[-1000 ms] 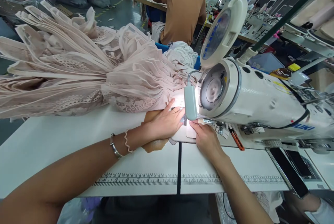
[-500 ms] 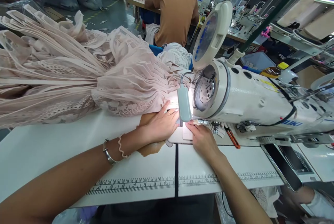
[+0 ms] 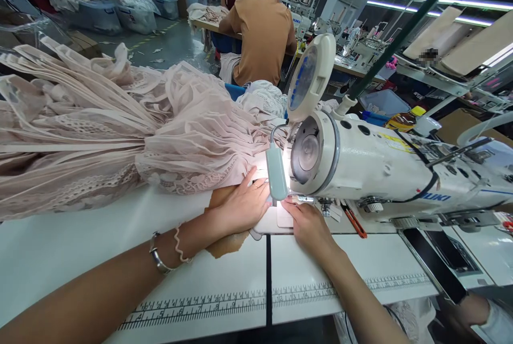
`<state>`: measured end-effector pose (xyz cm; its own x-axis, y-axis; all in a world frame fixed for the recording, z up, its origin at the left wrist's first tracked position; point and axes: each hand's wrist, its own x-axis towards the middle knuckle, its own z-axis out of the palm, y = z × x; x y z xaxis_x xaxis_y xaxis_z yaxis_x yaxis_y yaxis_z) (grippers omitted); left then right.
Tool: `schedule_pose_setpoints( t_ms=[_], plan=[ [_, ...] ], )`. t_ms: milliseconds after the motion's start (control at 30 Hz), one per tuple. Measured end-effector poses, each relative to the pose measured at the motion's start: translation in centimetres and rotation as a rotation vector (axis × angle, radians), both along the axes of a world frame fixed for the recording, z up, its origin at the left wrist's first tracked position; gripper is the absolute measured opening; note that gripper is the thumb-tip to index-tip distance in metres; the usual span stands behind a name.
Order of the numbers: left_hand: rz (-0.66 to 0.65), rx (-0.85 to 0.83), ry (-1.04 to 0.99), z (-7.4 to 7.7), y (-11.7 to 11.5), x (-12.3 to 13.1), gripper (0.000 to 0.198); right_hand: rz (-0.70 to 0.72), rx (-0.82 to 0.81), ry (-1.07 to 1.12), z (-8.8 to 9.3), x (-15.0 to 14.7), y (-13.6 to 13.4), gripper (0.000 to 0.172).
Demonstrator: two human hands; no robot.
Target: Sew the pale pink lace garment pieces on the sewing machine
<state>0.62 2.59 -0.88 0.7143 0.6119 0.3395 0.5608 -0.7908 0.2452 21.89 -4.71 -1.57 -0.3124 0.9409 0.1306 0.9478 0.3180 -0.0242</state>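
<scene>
My left hand (image 3: pixel 246 206) lies with fingers stretched out on the pale pink fabric (image 3: pixel 200 143), just left of the sewing machine's (image 3: pixel 368 157) needle area. Fingertips of my right hand (image 3: pixel 308 221) are pressed together at the right of that area, over the plate. Whatever is between them is hidden. A small grey-green lamp (image 3: pixel 276 172) hangs between the hands, lights the fabric brightly and covers the needle. The gathered fabric, with lace edges and long straps, is heaped to the left. Brown paper (image 3: pixel 226 245) sits under my left wrist.
Orange-handled thread snips (image 3: pixel 354 220) lie right of my right hand. A ruler strip (image 3: pixel 200 301) runs along the table's front edge, and a phone-like dark slab (image 3: pixel 435 264) lies at right. A person in a brown shirt (image 3: pixel 262 37) sits ahead; another stands behind.
The view has tilted up, so the scene sits lower. The round part in the machine's open head now looks smeared, as if spinning. Both hands keep nearly the same places.
</scene>
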Motion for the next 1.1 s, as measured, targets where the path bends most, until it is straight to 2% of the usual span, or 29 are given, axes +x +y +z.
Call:
schedule_pose_setpoints(
  t_ms=[133, 533, 767, 1100],
  plan=[
    [-0.005, 0.008, 0.014, -0.2, 0.0, 0.1, 0.022, -0.023, -0.008, -0.014, 0.0, -0.2, 0.1, 0.066],
    [0.007, -0.023, 0.036, -0.1, -0.1, 0.1, 0.022, -0.026, -0.012, -0.032, 0.8, -0.7, 0.3, 0.059],
    [0.004, -0.009, 0.019, -0.6, 0.1, 0.0, 0.017, -0.036, -0.087, -0.061, 1.7, -1.1, 0.5, 0.058],
    [0.022, -0.043, 0.049, 0.2, 0.0, 0.1, 0.021, -0.102, -0.237, -0.079, 2.7, -1.6, 0.6, 0.062]
  ],
)
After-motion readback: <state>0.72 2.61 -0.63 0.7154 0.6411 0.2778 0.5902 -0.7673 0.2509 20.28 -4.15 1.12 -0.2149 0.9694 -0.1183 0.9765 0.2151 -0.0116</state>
